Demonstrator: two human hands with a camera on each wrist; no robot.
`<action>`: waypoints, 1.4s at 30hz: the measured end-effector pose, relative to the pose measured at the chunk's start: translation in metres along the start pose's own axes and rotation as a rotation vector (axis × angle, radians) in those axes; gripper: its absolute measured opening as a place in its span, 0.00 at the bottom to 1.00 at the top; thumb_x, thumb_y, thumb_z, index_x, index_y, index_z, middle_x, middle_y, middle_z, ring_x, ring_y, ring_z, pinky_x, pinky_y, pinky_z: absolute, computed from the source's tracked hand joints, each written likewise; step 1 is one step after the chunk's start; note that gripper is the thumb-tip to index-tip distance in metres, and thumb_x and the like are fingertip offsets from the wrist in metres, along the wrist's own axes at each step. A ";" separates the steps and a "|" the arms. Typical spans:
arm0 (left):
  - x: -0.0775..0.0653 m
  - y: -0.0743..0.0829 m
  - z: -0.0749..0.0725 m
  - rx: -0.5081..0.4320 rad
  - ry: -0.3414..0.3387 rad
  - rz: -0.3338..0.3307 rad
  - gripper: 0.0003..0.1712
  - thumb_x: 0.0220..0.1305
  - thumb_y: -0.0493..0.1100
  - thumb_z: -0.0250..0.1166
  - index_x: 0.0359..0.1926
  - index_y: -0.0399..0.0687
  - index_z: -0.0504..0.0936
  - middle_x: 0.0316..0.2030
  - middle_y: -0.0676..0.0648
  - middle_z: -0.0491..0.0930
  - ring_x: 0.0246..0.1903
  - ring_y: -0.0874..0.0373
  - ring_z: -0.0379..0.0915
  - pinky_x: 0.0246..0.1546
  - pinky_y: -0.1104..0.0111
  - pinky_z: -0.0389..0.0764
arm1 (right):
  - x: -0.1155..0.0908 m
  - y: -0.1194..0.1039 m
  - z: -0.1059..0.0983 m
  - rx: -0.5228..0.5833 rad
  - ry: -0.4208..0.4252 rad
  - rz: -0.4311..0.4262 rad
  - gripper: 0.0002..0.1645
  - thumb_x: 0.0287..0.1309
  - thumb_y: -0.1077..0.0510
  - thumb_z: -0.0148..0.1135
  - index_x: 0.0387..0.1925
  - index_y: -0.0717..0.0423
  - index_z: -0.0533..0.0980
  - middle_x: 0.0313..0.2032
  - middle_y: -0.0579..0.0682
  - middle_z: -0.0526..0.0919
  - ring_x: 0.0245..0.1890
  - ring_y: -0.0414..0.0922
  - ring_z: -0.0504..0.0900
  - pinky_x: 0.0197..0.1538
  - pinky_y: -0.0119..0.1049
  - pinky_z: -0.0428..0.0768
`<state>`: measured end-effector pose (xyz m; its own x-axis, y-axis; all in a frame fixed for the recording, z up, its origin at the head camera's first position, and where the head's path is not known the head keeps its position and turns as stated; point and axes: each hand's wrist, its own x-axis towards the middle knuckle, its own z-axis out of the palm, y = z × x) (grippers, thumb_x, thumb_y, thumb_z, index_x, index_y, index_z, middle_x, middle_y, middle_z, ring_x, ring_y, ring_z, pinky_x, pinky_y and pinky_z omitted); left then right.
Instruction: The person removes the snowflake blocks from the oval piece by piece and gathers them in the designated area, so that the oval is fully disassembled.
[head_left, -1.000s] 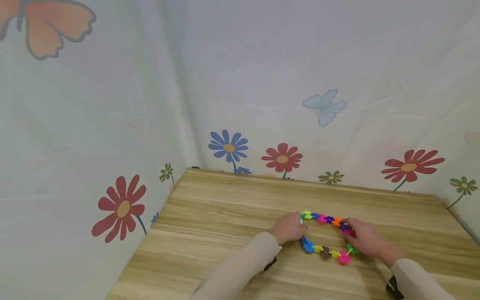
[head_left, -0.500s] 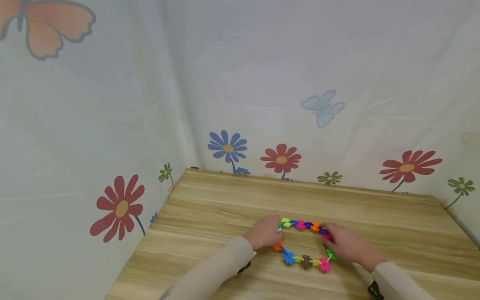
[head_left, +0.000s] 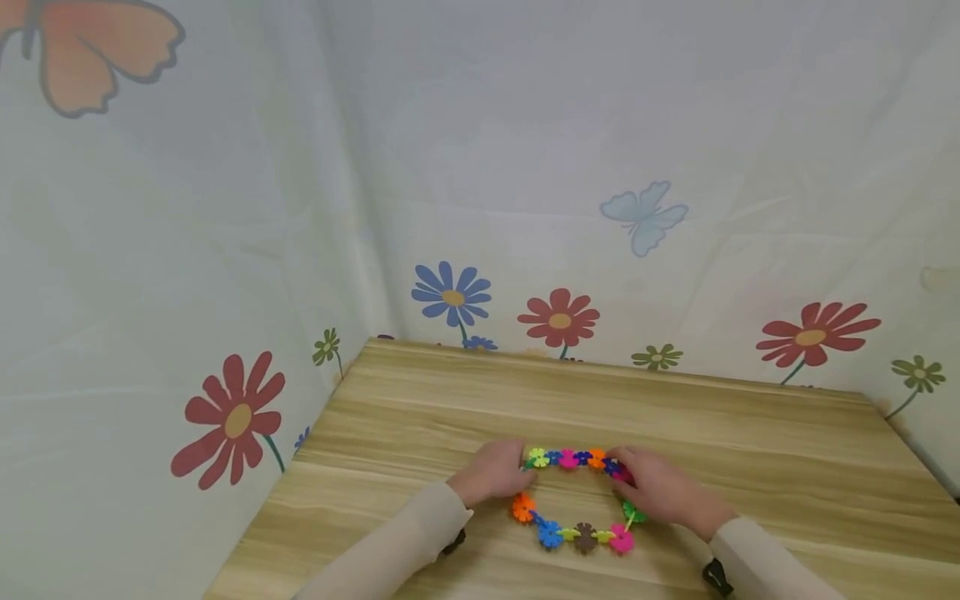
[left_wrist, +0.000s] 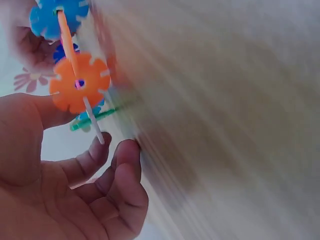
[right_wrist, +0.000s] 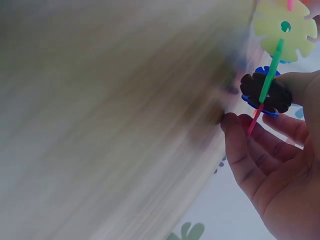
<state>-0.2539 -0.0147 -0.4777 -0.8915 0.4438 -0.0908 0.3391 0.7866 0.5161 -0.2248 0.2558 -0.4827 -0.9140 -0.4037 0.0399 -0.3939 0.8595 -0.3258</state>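
Note:
A closed ring of colourful flower-shaped interlocking discs lies between my two hands in the head view, low over the wooden table. A brown disc and a pink disc are on its near side. My left hand grips the ring's left side, thumb and fingertips around a white disc beside an orange disc. The right hand holds the opposite side, its fingers at a pink disc by a dark disc. Whether the ring touches the table cannot be told.
The wood-grain table extends to a back edge against a pale curtain printed with flowers and butterflies. Another curtain side closes off the left. Dark straps show at the sleeve cuffs.
Both hands have carried the ring leftward and a little nearer to me. Their hold on it looks the same, and more of the orange disc shows by the left hand.

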 end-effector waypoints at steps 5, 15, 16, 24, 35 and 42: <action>0.002 -0.001 -0.003 0.035 0.004 -0.018 0.15 0.59 0.51 0.65 0.26 0.49 0.70 0.18 0.52 0.67 0.16 0.60 0.62 0.18 0.69 0.66 | 0.008 -0.004 0.005 0.011 -0.009 -0.017 0.21 0.58 0.55 0.65 0.51 0.56 0.73 0.38 0.43 0.78 0.30 0.35 0.72 0.35 0.37 0.75; 0.014 -0.001 -0.004 0.239 -0.020 0.072 0.21 0.58 0.53 0.67 0.46 0.46 0.76 0.38 0.49 0.74 0.36 0.58 0.69 0.38 0.66 0.74 | 0.021 -0.013 0.008 0.096 -0.064 -0.013 0.22 0.57 0.55 0.65 0.51 0.58 0.73 0.29 0.40 0.74 0.27 0.37 0.70 0.31 0.35 0.72; 0.015 0.000 -0.004 0.263 -0.024 0.094 0.20 0.58 0.53 0.67 0.46 0.46 0.77 0.39 0.48 0.74 0.37 0.58 0.70 0.38 0.67 0.74 | 0.022 -0.014 0.008 0.106 -0.061 -0.018 0.22 0.57 0.55 0.65 0.51 0.58 0.73 0.29 0.40 0.73 0.27 0.37 0.70 0.31 0.35 0.72; 0.027 0.011 -0.004 0.271 -0.066 0.175 0.21 0.61 0.52 0.65 0.50 0.47 0.77 0.43 0.49 0.78 0.42 0.57 0.73 0.44 0.67 0.74 | 0.030 -0.013 0.013 0.140 -0.019 -0.032 0.20 0.58 0.53 0.65 0.50 0.55 0.73 0.28 0.39 0.72 0.26 0.36 0.69 0.29 0.32 0.71; 0.039 0.020 -0.002 0.129 -0.042 0.163 0.11 0.59 0.45 0.67 0.39 0.46 0.78 0.31 0.53 0.77 0.28 0.62 0.70 0.30 0.71 0.73 | 0.038 -0.018 0.012 0.237 0.036 -0.011 0.25 0.57 0.58 0.65 0.55 0.62 0.70 0.30 0.42 0.73 0.28 0.38 0.71 0.34 0.33 0.74; 0.041 0.020 0.006 0.074 0.040 0.179 0.09 0.58 0.43 0.66 0.27 0.51 0.74 0.22 0.56 0.71 0.22 0.63 0.66 0.23 0.73 0.68 | 0.042 -0.019 0.013 0.266 0.046 -0.046 0.21 0.58 0.56 0.64 0.51 0.61 0.72 0.26 0.43 0.71 0.22 0.37 0.69 0.27 0.31 0.71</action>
<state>-0.2823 0.0218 -0.4764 -0.8258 0.5632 0.0310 0.5128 0.7267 0.4572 -0.2544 0.2185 -0.4872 -0.9017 -0.4204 0.1006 -0.4008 0.7260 -0.5588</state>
